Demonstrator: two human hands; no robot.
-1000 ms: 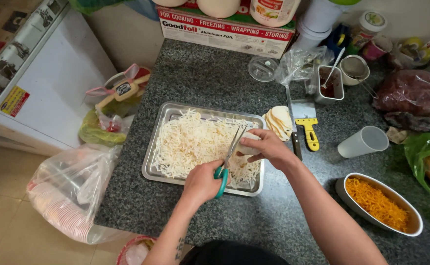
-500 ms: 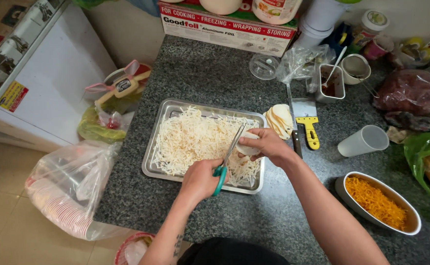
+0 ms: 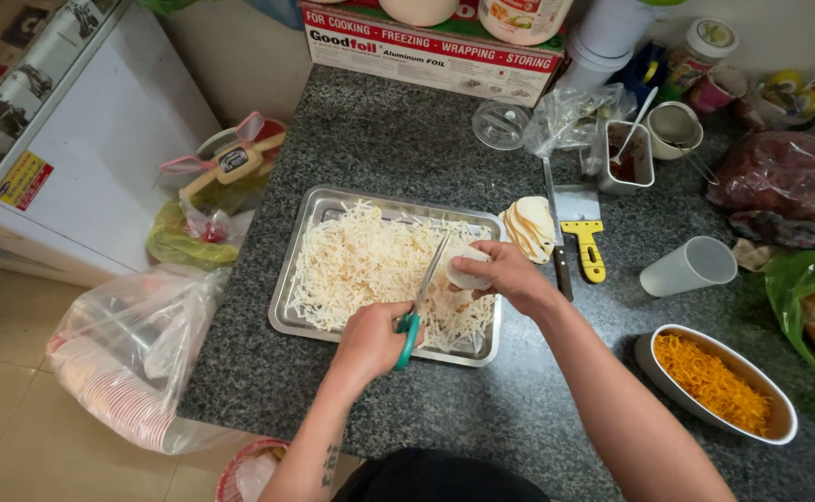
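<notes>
You are standing over a speckled dark stone counter [image 3: 407,149], the largest item here, running from the foil box [image 3: 431,51] at the back to the near edge. Lying at its middle is a shallow metal tray [image 3: 298,321], holding a wide heap of pale shredded strips [image 3: 361,260]. Hanging off the counter's left edge is a clear plastic bag of stacked cups [image 3: 119,367]. Sitting at the right near edge is an oval dish of orange shreds [image 3: 714,381], with a white plastic cup [image 3: 686,268] lying on its side behind it. Lying just right of the tray are a stack of thin pale rounds [image 3: 528,228], a knife [image 3: 556,232] and a yellow-handled scraper [image 3: 582,223]. Your left hand [image 3: 370,339] is curling shut through the green handles of the scissors [image 3: 421,293], whose blades are angling up over the tray; whether they are parted you cannot tell. Your right hand [image 3: 510,272] is pinching a small folded pale round [image 3: 468,270] between thumb and fingers, holding it over the tray's right end, just beside the blades.
</notes>
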